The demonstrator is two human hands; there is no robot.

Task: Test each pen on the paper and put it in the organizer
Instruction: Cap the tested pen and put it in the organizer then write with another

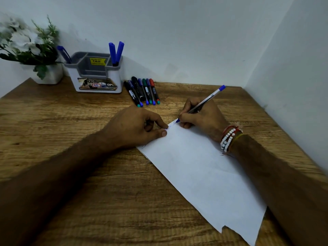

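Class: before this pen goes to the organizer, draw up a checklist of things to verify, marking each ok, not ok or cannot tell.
1. Right hand grips the blue pen: ok.
2. Pen tip touches the paper: ok.
3. Left hand presses the paper's corner down: ok.
4. Blue ink marks show by the tip: ok.
5. Organizer has a free compartment: ok.
6. Whereabouts of the pen's cap: cannot tell.

A white sheet of paper point(200, 167) lay slantwise from centre to lower right, its bottom edge torn. A clear blue-capped pen point(204, 102) leaned with its tip on the sheet's top corner. At upper left, a grey-and-white organizer point(95, 75) held three blue pens point(116, 52); a row of markers point(142, 91) lay just right of it.
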